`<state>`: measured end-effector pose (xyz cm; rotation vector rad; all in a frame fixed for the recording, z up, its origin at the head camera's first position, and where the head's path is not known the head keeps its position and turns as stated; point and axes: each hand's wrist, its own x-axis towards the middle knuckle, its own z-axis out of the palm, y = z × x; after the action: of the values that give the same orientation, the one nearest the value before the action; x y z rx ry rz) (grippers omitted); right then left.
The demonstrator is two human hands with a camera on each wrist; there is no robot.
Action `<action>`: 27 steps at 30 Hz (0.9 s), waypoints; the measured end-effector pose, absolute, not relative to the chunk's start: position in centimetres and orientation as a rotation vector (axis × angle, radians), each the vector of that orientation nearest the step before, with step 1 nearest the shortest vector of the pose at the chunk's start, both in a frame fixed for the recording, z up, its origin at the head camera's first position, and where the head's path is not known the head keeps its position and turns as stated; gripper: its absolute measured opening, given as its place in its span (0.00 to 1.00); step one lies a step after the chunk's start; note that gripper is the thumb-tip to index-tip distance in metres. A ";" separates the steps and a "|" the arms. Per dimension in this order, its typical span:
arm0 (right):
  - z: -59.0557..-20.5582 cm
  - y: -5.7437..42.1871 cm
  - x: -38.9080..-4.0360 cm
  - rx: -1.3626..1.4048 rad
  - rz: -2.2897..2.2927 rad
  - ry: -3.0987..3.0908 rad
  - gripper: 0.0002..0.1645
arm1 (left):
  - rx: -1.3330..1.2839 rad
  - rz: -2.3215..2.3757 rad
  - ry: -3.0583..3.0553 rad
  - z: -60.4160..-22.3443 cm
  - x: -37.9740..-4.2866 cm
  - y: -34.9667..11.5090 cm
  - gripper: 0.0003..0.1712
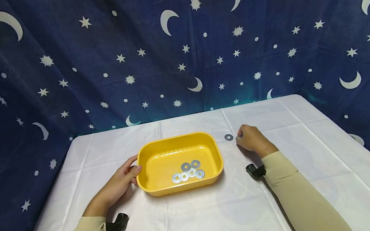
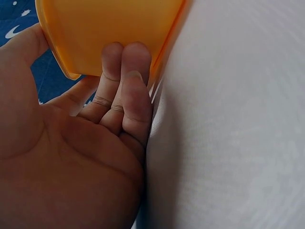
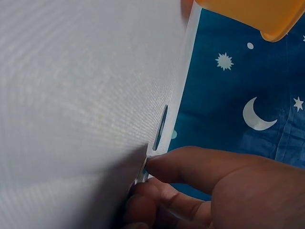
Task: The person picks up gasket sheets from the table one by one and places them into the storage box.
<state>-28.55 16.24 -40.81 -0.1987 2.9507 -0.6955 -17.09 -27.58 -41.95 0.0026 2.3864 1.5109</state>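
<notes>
A yellow plastic tray point(image 1: 159, 189) stands on the table with several flat metal washers point(image 1: 186, 167) in its front right part. At its left end my left hand point(image 1: 118, 182) grips the wall, thumb over the rim and fingers against the outside, as the left wrist view also shows. To the right of the tray, my right hand point(image 1: 252, 138) pinches a washer point(image 3: 142, 171) between thumb and fingertips, close to the tabletop. One loose washer point(image 1: 228, 137) lies flat on the cloth between that hand and the tray. Much of the pinched washer is hidden by the fingers.
A white cloth point(image 1: 197, 221) covers the table. Behind and beside the table hangs a dark blue curtain point(image 1: 153, 77) with moons and stars. Black wrist cameras sit on the left wrist point(image 1: 117, 223) and the right wrist point(image 1: 255, 171).
</notes>
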 end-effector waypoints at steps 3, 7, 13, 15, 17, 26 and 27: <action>-40.8 16.3 -28.6 -0.189 -0.696 2.944 0.07 | 0.006 1.513 2.384 -42.0 -17.1 -27.6 0.36; -40.6 16.5 -28.6 -0.167 -0.700 2.908 0.08 | 0.017 1.512 2.389 -42.0 -17.1 -27.6 0.35; -40.3 16.5 -28.4 -0.088 -0.703 2.842 0.09 | 0.017 1.515 2.398 -41.9 -17.1 -27.5 0.34; -40.2 16.4 -28.4 -0.085 -0.708 2.833 0.10 | 0.013 1.515 2.398 -41.9 -17.1 -27.5 0.35; -40.2 16.4 -28.4 -0.092 -0.718 2.826 0.10 | 0.007 1.512 2.400 -42.0 -17.1 -27.5 0.35; -40.2 16.4 -28.3 -0.162 -0.740 2.799 0.12 | -0.013 1.498 2.404 -42.0 -17.1 -27.5 0.37; -40.2 16.4 -28.3 -0.162 -0.735 2.798 0.12 | -0.013 1.498 2.403 -42.0 -17.1 -27.5 0.36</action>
<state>-28.31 16.36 -40.18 -0.1619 2.7978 -0.7351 -17.12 -27.52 -42.04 -0.0134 2.4028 1.4977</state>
